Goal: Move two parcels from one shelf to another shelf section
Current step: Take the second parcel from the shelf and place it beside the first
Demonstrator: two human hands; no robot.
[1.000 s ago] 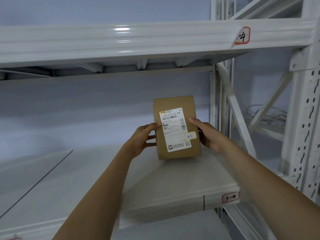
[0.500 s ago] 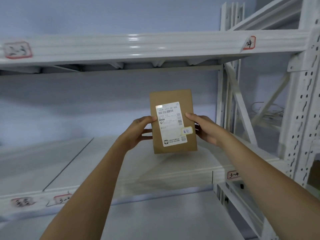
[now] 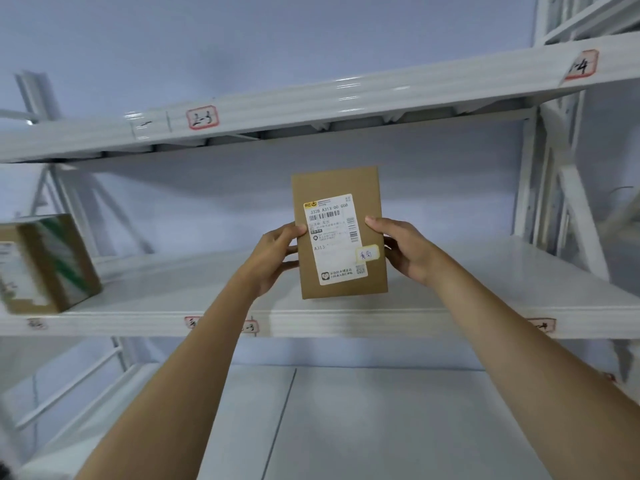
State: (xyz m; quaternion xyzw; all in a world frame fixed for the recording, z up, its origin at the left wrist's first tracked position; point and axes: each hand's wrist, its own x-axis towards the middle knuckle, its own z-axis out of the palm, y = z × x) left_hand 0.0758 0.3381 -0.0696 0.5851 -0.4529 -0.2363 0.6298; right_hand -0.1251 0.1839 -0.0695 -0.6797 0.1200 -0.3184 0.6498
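Two bare forearms rising from the bottom corners of the frame, converging at centre. Left hand [image 3: 277,252] and right hand [image 3: 403,251] clamped on opposite long edges of a brown parcel [image 3: 341,233], thumbs on the front, fingers behind. Parcel held upright, label [image 3: 334,239] facing the camera, apparently so the code can be read and matched against shelf tags. Lower edge seemingly just clear of the middle shelf [image 3: 485,292] at mid-frame, though contact hard to rule out. Two-handed side grip likely chosen to keep the flat box square for setting down. Red-bordered tags [image 3: 202,116] stuck along the front rails, marking sections; writing blurred on the lower rail. At the left edge, a second parcel [image 3: 45,265] with green striping, resting on the same shelf, well apart from the held one, partly cut off by the frame. Above, the upper shelf [image 3: 346,98] slanting across, another tag at upper right. Beyond, bare wall. Placement judged not yet done.
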